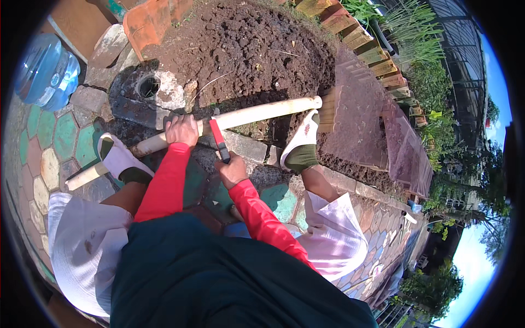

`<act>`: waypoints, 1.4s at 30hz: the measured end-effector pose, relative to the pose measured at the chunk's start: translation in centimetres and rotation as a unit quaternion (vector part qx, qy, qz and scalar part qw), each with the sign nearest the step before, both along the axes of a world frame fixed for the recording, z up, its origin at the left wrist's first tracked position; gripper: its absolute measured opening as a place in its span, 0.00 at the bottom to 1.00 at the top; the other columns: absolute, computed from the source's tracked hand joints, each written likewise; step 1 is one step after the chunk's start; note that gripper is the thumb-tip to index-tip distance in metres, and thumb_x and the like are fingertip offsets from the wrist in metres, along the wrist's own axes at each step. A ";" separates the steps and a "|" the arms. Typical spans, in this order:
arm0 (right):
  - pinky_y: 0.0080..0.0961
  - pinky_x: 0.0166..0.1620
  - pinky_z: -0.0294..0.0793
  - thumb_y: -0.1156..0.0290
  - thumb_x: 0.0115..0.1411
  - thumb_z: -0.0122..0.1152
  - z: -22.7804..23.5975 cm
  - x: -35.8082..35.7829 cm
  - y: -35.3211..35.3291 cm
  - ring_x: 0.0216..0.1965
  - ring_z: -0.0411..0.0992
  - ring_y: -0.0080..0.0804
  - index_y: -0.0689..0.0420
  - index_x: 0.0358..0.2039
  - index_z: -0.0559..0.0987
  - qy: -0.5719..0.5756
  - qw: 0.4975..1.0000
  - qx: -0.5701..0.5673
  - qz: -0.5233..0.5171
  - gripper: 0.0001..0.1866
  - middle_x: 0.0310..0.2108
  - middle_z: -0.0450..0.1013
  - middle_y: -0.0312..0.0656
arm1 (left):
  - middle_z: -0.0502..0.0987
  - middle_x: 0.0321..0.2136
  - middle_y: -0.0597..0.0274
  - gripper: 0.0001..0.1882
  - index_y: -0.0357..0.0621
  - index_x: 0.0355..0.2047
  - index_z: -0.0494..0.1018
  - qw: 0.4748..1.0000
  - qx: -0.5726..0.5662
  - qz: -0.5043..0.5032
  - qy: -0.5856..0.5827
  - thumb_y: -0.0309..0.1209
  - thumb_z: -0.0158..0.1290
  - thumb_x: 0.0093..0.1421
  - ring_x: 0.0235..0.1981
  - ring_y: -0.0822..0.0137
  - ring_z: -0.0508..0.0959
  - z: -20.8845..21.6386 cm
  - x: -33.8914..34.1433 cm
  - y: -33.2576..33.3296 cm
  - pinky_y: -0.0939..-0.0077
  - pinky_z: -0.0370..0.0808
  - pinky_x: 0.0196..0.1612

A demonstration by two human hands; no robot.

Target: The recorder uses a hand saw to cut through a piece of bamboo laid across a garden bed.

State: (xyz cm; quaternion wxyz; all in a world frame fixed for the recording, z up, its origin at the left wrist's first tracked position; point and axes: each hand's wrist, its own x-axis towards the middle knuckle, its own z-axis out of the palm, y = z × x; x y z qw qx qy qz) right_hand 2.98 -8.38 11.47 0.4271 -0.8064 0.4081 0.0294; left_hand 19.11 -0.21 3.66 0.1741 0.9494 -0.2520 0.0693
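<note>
A long pale pole (257, 112) lies slantwise across the kerb, from the paving at left to the soil bed at right. My left hand (182, 131) is closed over its middle, fingers bent across the top. In my right hand (232, 168) is a cutting tool with a flat red blade (217, 131) and a dark handle. The blade stands against or just beside the pole, right of my left hand; exact contact I cannot tell. My left shoe (121, 158) rests over the pole's near-left part. My right shoe (304, 136) is close by its far end.
Dark loose soil (257, 49) fills the bed ahead, beside a round hole (149, 86) in concrete. A blue water bottle (48, 74) stands at left. Translucent corrugated sheets (355, 115) lie at right. Terracotta edging (153, 24) and coloured hexagonal paving (64, 134) border the bed.
</note>
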 end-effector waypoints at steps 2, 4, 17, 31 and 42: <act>0.33 0.27 0.66 0.69 0.44 0.60 -2.4 0.9 -0.2 0.20 0.68 0.36 0.66 0.25 0.72 -0.028 0.999 0.038 -0.020 0.13 0.16 0.68 0.47 | 0.76 0.26 0.63 0.14 0.47 0.24 0.74 1.000 -0.010 -0.001 -0.025 0.38 0.41 0.57 0.33 0.62 0.73 0.0 0.0 0.3 0.65 0.66 0.38; 0.33 0.28 0.66 0.68 0.44 0.60 -1.2 -0.1 -0.6 0.20 0.68 0.36 0.65 0.26 0.72 -0.025 0.998 0.054 -0.030 0.14 0.16 0.69 0.47 | 0.76 0.26 0.63 0.14 0.47 0.24 0.74 1.000 0.017 0.001 0.000 0.37 0.41 0.57 0.33 0.61 0.73 0.4 -0.3 0.3 0.64 0.66 0.39; 0.33 0.33 0.69 0.66 0.45 0.58 -0.1 2.1 -1.5 0.27 0.72 0.46 0.65 0.31 0.73 -0.007 0.997 0.075 -0.024 0.16 0.22 0.72 0.54 | 0.76 0.28 0.62 0.14 0.45 0.26 0.74 1.000 0.020 -0.010 -0.009 0.37 0.41 0.58 0.34 0.61 0.73 0.4 0.0 -0.6 0.63 0.66 0.39; 0.37 0.33 0.68 0.67 0.46 0.58 -1.6 -2.8 0.5 0.27 0.71 0.46 0.62 0.34 0.72 -0.043 0.991 0.117 -0.044 0.16 0.23 0.71 0.53 | 0.75 0.25 0.60 0.14 0.44 0.22 0.72 0.999 0.019 -0.016 -0.033 0.35 0.41 0.58 0.32 0.59 0.73 0.5 -0.4 -0.7 0.61 0.67 0.37; 0.42 0.37 0.69 0.64 0.47 0.56 3.9 -6.4 0.7 0.35 0.72 0.56 0.63 0.35 0.73 0.004 0.990 0.138 -0.014 0.17 0.27 0.72 0.60 | 0.76 0.29 0.60 0.16 0.45 0.26 0.74 0.999 0.029 0.021 0.012 0.38 0.39 0.58 0.36 0.59 0.73 0.6 0.1 0.0 0.60 0.67 0.41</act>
